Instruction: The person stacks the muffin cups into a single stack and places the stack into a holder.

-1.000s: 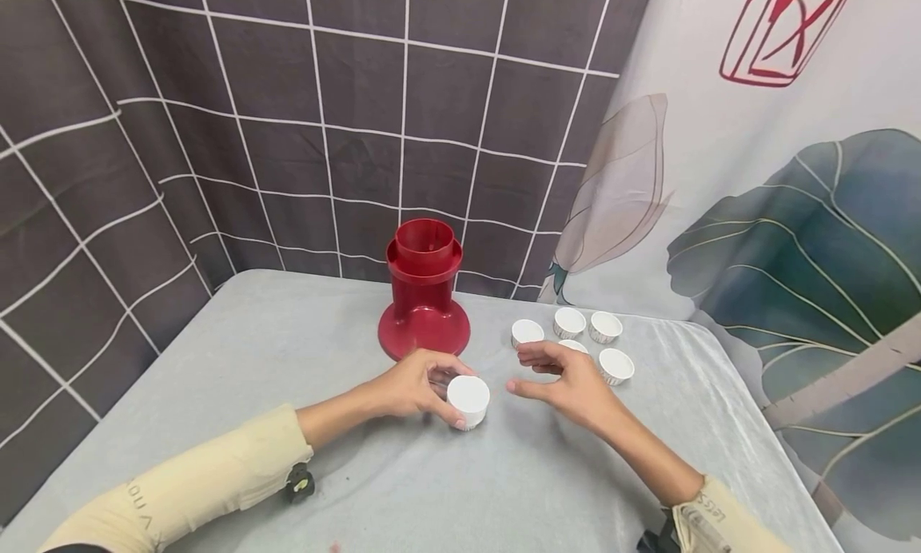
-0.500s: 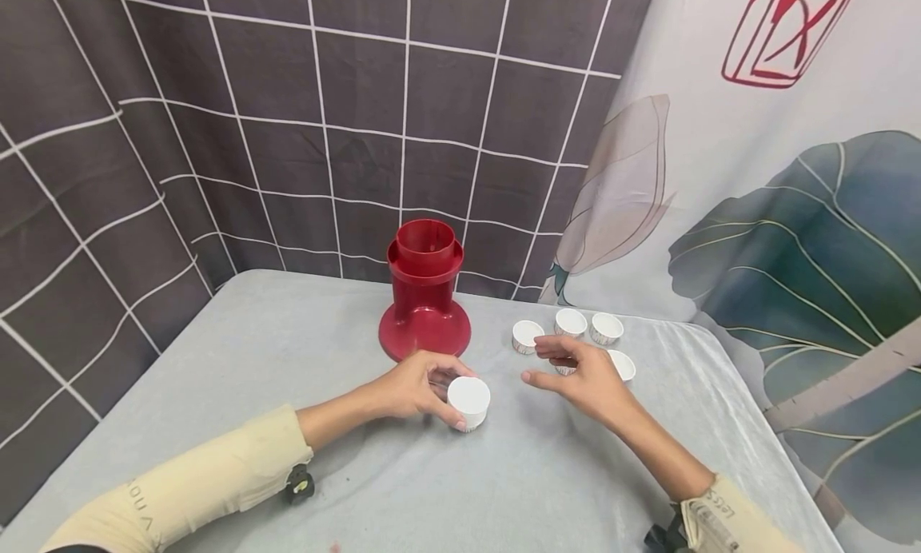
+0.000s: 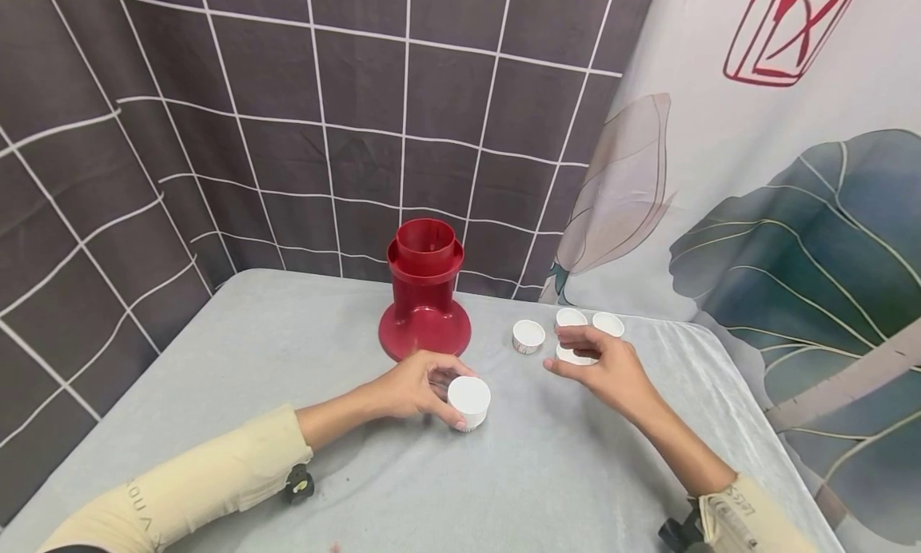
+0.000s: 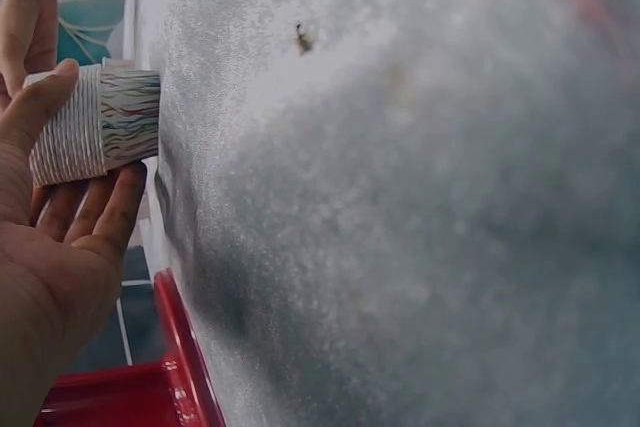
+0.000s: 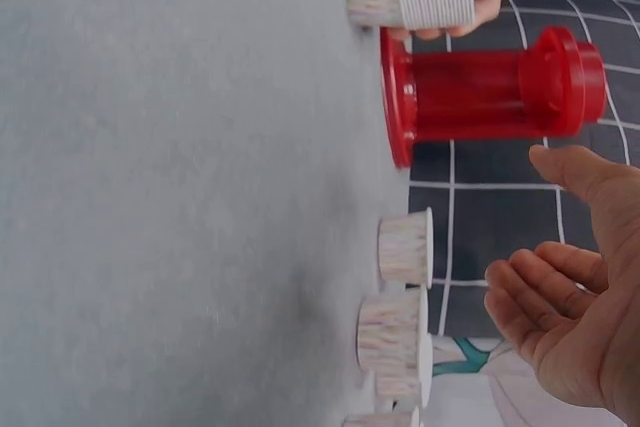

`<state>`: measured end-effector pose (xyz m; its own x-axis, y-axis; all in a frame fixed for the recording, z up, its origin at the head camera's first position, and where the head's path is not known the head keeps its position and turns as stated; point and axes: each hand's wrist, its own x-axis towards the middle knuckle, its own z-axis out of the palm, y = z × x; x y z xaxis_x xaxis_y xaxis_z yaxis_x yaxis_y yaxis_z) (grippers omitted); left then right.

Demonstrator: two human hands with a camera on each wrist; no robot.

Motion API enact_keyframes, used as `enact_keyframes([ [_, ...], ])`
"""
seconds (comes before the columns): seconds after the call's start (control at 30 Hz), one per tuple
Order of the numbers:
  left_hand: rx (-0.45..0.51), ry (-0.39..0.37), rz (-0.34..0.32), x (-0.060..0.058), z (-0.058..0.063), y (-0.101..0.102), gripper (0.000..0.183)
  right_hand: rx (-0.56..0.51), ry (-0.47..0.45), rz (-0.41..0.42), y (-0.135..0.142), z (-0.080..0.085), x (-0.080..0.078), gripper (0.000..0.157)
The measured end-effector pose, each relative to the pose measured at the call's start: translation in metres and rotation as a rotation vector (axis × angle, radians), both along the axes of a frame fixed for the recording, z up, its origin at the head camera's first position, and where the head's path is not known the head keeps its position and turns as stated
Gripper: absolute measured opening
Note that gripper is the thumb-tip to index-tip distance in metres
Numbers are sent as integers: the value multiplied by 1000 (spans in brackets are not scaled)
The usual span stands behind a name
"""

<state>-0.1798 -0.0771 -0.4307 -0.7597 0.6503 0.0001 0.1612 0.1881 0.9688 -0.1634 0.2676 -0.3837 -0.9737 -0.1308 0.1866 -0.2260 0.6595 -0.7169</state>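
"What's in the left hand [image 3: 420,387]?"

"One stack of paper cups [image 3: 469,401], gripped between thumb and fingers, rims up. It's near the middle of the grey surface [image 3: 396,489], well in from the edges. The rims are packed too tightly to count."

"And the right hand [image 3: 608,369]?"

"Nothing in it. Thumb and fingers stand apart, a little bent, beside the loose cups [image 3: 528,337] near the back right corner."

"How many of those?"

"Four that I can see: two side by side at the back edge, one to their left, one in front, partly hidden by the fingers."

"And the red stand [image 3: 424,293]?"

"Just one, upright near the back edge, left of the loose cups."
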Motion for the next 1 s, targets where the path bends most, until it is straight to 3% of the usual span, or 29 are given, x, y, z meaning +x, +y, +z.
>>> enact_keyframes([
  [0.6,-15,5,10,1,3,1,54,42,11,-74,27,10,-4,60],
  [1.0,-20,-2,11,0,2,0,53,78,10,-104,43,6,-8,61],
])
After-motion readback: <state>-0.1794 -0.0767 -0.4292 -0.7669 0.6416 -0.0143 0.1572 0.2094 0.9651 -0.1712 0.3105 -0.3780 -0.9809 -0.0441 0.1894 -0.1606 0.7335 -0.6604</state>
